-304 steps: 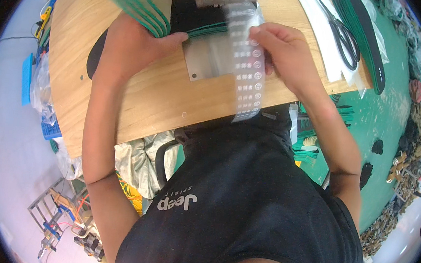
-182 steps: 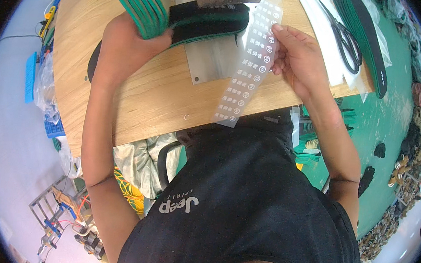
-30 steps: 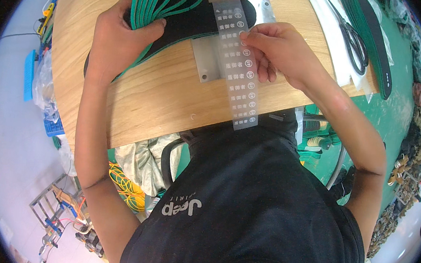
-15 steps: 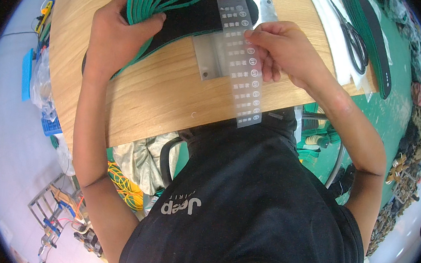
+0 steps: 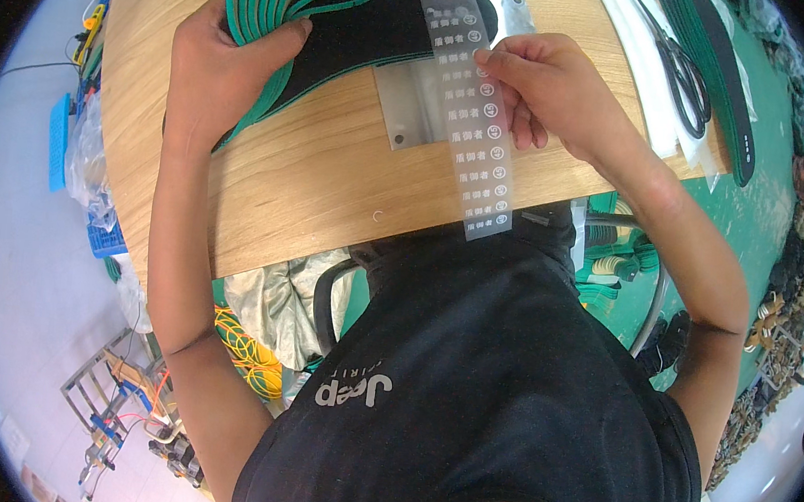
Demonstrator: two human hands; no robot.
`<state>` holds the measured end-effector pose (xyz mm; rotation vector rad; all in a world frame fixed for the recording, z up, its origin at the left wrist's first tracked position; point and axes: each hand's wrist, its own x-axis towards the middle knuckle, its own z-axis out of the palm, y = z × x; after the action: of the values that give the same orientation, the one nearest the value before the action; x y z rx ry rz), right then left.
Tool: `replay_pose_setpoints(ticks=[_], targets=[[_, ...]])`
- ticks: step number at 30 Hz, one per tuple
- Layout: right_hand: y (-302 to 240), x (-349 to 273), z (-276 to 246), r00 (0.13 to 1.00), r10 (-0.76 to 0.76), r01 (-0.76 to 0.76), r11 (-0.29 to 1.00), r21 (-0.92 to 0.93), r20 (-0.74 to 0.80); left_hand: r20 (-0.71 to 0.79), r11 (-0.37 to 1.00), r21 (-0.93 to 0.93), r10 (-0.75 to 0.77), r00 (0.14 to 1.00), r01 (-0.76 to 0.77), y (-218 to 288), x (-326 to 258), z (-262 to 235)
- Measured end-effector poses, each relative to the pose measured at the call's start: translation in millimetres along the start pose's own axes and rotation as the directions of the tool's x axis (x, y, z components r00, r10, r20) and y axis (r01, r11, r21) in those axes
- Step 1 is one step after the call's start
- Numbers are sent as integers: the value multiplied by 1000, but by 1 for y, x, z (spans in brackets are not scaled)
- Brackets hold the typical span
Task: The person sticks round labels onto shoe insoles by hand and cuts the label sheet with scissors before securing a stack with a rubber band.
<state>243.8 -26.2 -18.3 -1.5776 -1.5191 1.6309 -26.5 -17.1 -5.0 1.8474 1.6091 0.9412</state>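
Head view: right hand (image 5: 551, 98) pinches a thin, floppy sticker strip (image 5: 469, 115) at its edge over the table (image 5: 313, 187); left hand (image 5: 218, 67) grips soft green-edged insoles (image 5: 344, 29), best held flat

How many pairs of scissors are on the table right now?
1. The scissors lie at the table's far right, beyond the right hand holding the sticker strip. Others may be hidden.
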Motion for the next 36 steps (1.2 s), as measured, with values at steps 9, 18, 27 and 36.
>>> replay_pose_setpoints(ticks=[9,18,27,36], targets=[[-2,-2,-1,999,39,-39,999,17,4,0,999,35,29,1000,-29,-2,0,0],[-1,-1,0,998,55,-55,998,23,9,-21,999,5,44,999,-44,-3,0,2],[0,0,-1,999,49,-50,998,40,20,-15,1000,4,28,1000,-27,-3,-1,2],[-1,0,-2,998,57,-58,998,32,39,-18,998,50,50,999,-49,1,-1,2]])
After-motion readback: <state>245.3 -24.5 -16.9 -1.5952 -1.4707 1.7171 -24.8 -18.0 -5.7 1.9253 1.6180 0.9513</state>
